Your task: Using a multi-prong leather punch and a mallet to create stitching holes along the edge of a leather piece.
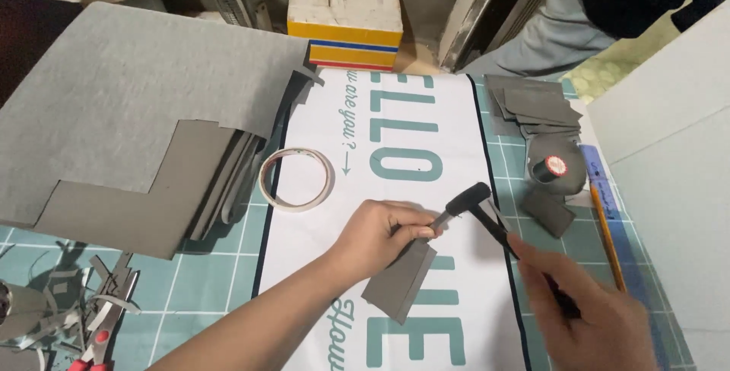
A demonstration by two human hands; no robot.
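My left hand [378, 236] pinches a small folded piece of grey card [400, 281] over a white printed sheet [426, 143]. My right hand [589, 312] grips the black handle of a small hammer [477, 207], whose black head hovers just above my left fingers and the top edge of the grey piece. The hammer's handle runs diagonally down to the right into my fist.
A tape roll [296, 179] lies left of my hand. Large grey card sheets [129, 128] cover the left. Cut grey pieces [536, 105], a black spool [553, 169], an orange pencil [607, 230] and a blue ruler sit right. A yellow box [346, 25] stands behind. Scraps and red-handled scissors [95, 340] lie lower left.
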